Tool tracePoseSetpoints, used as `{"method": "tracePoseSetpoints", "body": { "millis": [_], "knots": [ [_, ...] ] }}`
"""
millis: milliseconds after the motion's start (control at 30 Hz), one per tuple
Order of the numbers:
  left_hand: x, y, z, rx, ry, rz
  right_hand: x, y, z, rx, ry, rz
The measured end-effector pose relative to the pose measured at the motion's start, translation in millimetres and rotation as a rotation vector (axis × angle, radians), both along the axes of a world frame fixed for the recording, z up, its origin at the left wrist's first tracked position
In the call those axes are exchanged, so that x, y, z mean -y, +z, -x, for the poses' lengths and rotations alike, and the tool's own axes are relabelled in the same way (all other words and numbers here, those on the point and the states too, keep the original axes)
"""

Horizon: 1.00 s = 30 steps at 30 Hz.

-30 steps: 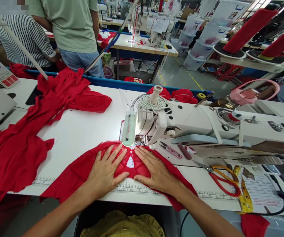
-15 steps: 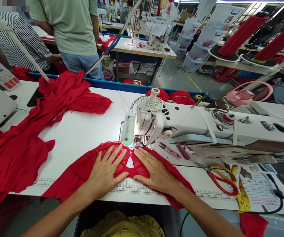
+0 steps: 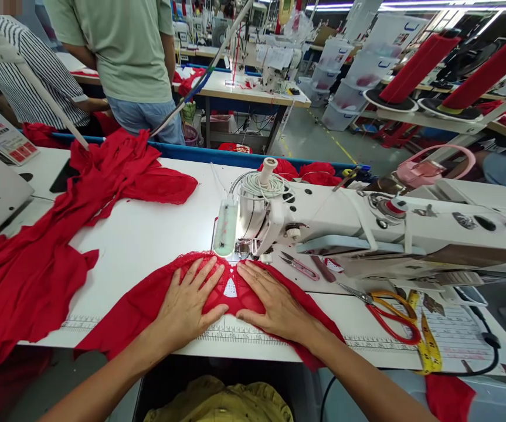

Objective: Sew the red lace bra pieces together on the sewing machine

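A red lace-edged garment piece [image 3: 129,313] lies spread on the white sewing table in front of the sewing machine [image 3: 323,217]. Flat on its left half rests my left hand [image 3: 193,296], fingers spread. My right hand [image 3: 274,299] presses the right half, also with fingers stretched out. Between the hands a small triangular opening [image 3: 230,288] in the garment shows white. The garment's upper edge lies just below the presser foot [image 3: 244,249]; whether it is under the foot I cannot tell.
A heap of red fabric [image 3: 116,170] covers the table's left side. On the right lie thread snips [image 3: 300,266], orange-handled scissors [image 3: 389,313] and a yellow tape measure [image 3: 429,343]. Red thread cones [image 3: 420,64] stand behind. Two people, one in a green shirt [image 3: 125,50], are beyond the table.
The camera view has shifted slightly, so the machine sits a little further left. Both hands stay flat on the garment, with no clear movement.
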State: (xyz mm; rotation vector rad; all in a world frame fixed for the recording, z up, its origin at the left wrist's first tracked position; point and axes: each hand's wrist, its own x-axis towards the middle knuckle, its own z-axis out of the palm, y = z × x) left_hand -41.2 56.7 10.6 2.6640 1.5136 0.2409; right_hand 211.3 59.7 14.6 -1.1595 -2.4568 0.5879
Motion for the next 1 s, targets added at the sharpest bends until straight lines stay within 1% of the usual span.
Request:
{"method": "tracePoseSetpoints", "body": {
  "millis": [467,800,1000],
  "knots": [
    [0.7,0.8,-0.7,0.025,0.004,0.005,0.3,3.3,0.2,0.019,-0.004,0.027],
    [0.5,1.7,-0.9,0.000,-0.002,0.002,1.1,2.0,0.3,0.008,-0.007,0.016],
    [0.5,0.2,-0.5,0.025,0.002,-0.012,0.8,1.7,0.1,0.001,0.001,-0.007]
  ]
}}
